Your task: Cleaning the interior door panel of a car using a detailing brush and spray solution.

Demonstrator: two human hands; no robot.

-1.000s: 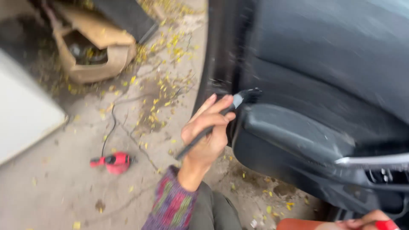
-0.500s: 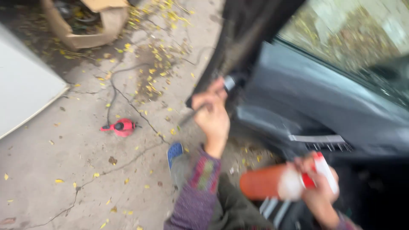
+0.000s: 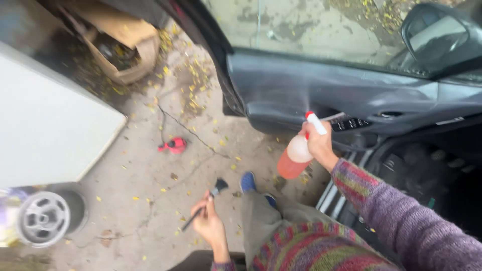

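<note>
two hands are busy here: the right hand point(image 3: 317, 143) is wrapped around a spray bottle point(image 3: 297, 153) of reddish liquid, raised just in front of the grey car door panel point(image 3: 321, 95), while the left hand point(image 3: 208, 223) low and near pinches a dark detailing brush point(image 3: 203, 205) over the concrete floor point(image 3: 140, 190); a small red tool point(image 3: 173, 145) lies far left among yellow leaves, a blue shoe point(image 3: 247, 181) between the hands
</note>
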